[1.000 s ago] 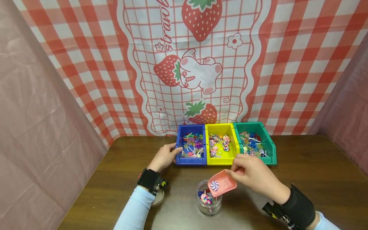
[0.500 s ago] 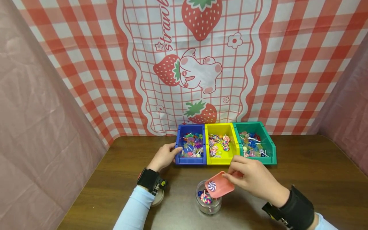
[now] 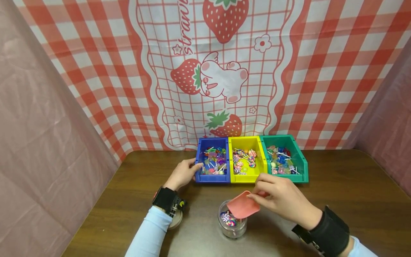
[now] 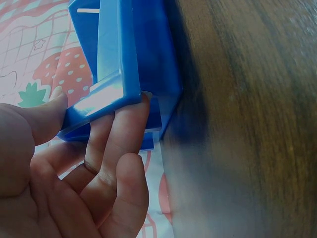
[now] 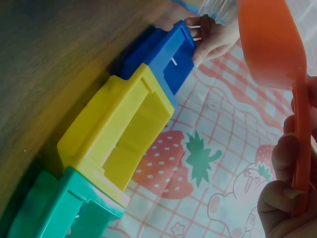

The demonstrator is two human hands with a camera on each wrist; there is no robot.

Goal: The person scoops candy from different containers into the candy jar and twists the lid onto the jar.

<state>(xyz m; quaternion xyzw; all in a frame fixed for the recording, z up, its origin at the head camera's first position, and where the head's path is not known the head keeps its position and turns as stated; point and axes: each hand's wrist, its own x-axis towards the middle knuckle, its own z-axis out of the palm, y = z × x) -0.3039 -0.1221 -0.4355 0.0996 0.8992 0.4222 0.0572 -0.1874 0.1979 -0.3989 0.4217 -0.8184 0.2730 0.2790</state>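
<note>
Pink scoop (image 3: 243, 207) now tipped over glass jar (image 3: 232, 224), swirl lollipop gone from it, dropped in. Right hand (image 3: 282, 200) pinching scoop handle; left hand (image 3: 183, 174) gripping blue bin (image 3: 213, 177) on tabletop (image 3: 346, 185).

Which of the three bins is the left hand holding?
The blue bin, leftmost of the row; the left hand grips its front left corner. The yellow bin and green bin are untouched.

Dark brown wood-grain tabletop (image 3: 337, 185), rounded corners. Behind it hangs a red-and-white checked cloth backdrop (image 3: 324, 71) printed with strawberries and a white winged bunny (image 3: 221, 80). Plain pink cloth (image 3: 41, 135) lines left and right sides. Light even, soft shadows.
</note>
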